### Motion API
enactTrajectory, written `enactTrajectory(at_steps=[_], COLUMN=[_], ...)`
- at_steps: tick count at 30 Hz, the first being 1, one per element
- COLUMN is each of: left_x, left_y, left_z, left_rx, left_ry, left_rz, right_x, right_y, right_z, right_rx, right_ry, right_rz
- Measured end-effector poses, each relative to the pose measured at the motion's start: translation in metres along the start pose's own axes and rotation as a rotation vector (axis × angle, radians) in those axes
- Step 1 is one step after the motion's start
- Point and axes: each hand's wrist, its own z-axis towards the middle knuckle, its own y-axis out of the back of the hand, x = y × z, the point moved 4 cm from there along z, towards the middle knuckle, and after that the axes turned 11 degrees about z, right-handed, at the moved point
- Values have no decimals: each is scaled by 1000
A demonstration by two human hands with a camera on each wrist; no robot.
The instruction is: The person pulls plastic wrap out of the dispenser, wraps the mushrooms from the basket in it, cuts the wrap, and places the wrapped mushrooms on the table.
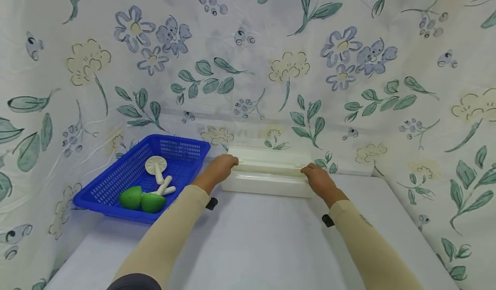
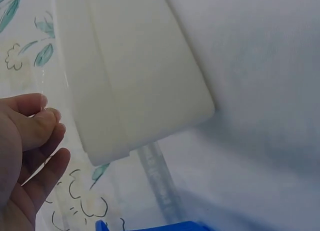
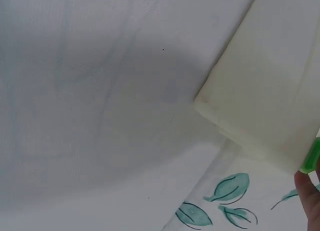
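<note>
A person's left hand [image 1: 218, 167] and right hand [image 1: 318, 179] grip opposite ends of a white box [image 1: 267, 174] at the back of the tabletop [image 1: 263, 238], beside a blue basket [image 1: 116, 182]; an even hold on both ends should keep it level.

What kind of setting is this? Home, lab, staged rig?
Probably a staged recording booth: floral sheet draped as backdrop behind a cloth-covered table, with only props, a blue basket of toy mushrooms and a white box.
</note>
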Motion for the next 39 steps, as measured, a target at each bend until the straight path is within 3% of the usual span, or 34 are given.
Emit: enactTrajectory(at_steps=[7, 10, 15, 22, 31, 39], left_x=[2, 2, 0, -2, -2, -6], left_y=[12, 19, 30, 44, 67, 91], left_z=[-3, -5, -8, -12, -11, -10], left_rx=[-74, -140, -266, -344, -315, -313], left_ry=[-36, -59, -118, -167, -154, -180], left_rz=[73, 107, 175, 205, 202, 225], right_x=[3, 7, 11, 18, 34, 43], right_y=[14, 23, 34, 49, 74, 96], right_z=[1, 3, 6, 10, 19, 18], right_rx=[-121, -147, -155, -135, -64, -116], right_ry=[128, 168, 187, 220, 180, 249], right_rz=[-19, -33, -47, -111, -199, -220])
